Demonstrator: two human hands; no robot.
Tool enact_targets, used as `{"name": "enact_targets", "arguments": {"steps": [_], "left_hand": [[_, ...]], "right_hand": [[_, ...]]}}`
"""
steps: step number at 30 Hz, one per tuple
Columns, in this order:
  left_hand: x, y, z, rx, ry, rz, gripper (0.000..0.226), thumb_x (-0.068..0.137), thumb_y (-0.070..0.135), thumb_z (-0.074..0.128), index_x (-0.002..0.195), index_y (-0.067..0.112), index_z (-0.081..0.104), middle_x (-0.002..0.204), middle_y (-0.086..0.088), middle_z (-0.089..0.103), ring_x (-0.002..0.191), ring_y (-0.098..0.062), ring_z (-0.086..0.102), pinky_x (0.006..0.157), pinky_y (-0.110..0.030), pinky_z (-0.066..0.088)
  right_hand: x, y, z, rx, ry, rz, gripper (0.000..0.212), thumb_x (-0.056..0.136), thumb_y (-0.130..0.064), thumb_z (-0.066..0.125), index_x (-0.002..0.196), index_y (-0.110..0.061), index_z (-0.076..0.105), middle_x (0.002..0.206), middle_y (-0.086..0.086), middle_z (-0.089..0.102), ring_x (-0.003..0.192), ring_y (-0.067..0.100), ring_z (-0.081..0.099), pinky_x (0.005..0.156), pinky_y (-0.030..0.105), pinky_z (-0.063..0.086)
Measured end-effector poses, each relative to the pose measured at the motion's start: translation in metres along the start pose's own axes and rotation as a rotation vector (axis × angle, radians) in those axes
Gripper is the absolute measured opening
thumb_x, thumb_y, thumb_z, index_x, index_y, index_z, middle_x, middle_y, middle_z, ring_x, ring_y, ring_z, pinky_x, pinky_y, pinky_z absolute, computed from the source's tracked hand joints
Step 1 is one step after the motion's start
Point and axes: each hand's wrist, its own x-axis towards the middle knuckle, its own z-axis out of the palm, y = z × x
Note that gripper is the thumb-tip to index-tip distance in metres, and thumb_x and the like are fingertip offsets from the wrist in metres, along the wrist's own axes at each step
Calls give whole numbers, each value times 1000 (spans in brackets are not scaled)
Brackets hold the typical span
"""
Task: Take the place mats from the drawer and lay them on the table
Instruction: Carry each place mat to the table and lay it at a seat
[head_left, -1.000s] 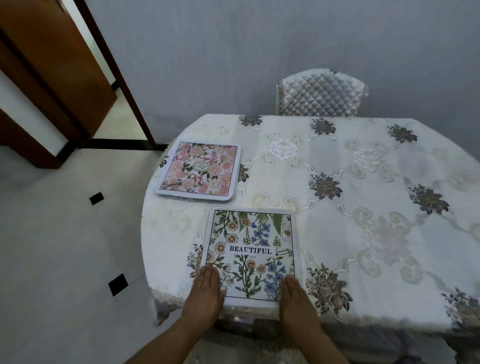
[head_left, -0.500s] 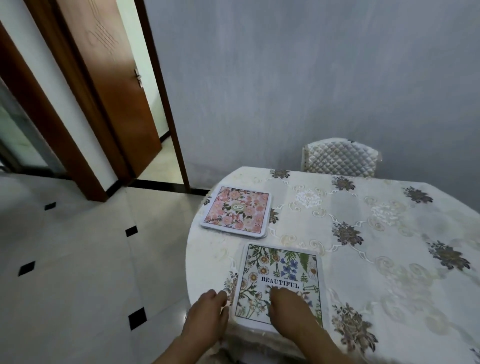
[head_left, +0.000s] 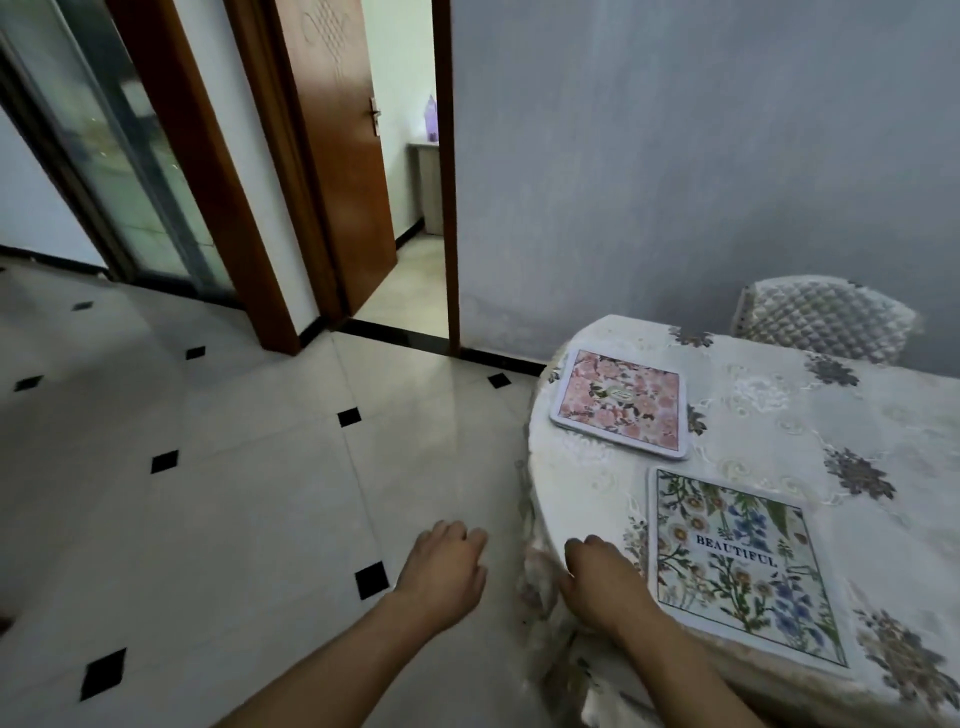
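Note:
Two place mats lie flat on the round table (head_left: 769, 415), which has a floral cloth. The pink flower mat (head_left: 621, 402) is farther back near the left rim. The white mat printed BEAUTIFUL (head_left: 743, 561) lies at the near edge. My right hand (head_left: 602, 577) hovers over the table's left rim, just left of the BEAUTIFUL mat, fingers loosely curled and holding nothing. My left hand (head_left: 447, 566) hangs over the floor, left of the table, also loosely curled and empty. No drawer is in view.
A quilted chair (head_left: 826, 319) stands behind the table against the grey wall. To the left lies tiled floor (head_left: 234, 493) with black diamonds. An open wooden door (head_left: 337, 156) leads to another room, and a glass sliding door (head_left: 119, 156) stands farther left.
Both hands came off the BEAUTIFUL mat, where they had pressed its near edge, and moved left. My view swung left and up toward the doorway.

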Motion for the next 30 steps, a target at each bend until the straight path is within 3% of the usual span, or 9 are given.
{"name": "enact_targets", "arguments": {"steps": [8,14,21,25,30], "left_hand": [[32,-62,-18,24,-35,46,26,94,37,43,110,17,50,111,-10,56,105,-30,48,86,-41,39],[119,-60,-28,64,-46,205,24,94,31,44,109,15,51,110,-13,56,103,-31,48,85,-40,39],[258,-55,-28,126,-81,376,25,91,25,46,111,12,52,110,-14,56,102,-32,49,83,-40,38],[324,-61,-30,139,-118,426,24,91,26,46,109,13,53,110,-13,57,102,-31,50,84,-40,40],[392,-70,-28,164,-185,491,25,93,29,44,110,13,53,112,-13,58,103,-31,51,84,-40,41]], "right_hand": [[39,-42,-10,-38,9,36,27,87,-29,44,105,-12,55,106,12,58,98,31,56,76,33,43],[89,-13,-11,27,14,140,14,89,-32,45,90,-19,46,102,8,57,95,27,55,71,32,38],[180,35,-7,97,14,278,18,92,-36,44,87,-22,35,103,6,55,97,26,55,74,33,41],[218,58,-16,138,-5,344,18,92,-37,44,87,-21,37,91,3,45,96,27,55,73,33,39],[250,79,-24,175,12,446,17,92,-38,44,91,-21,43,93,4,48,95,26,55,68,31,34]]}}
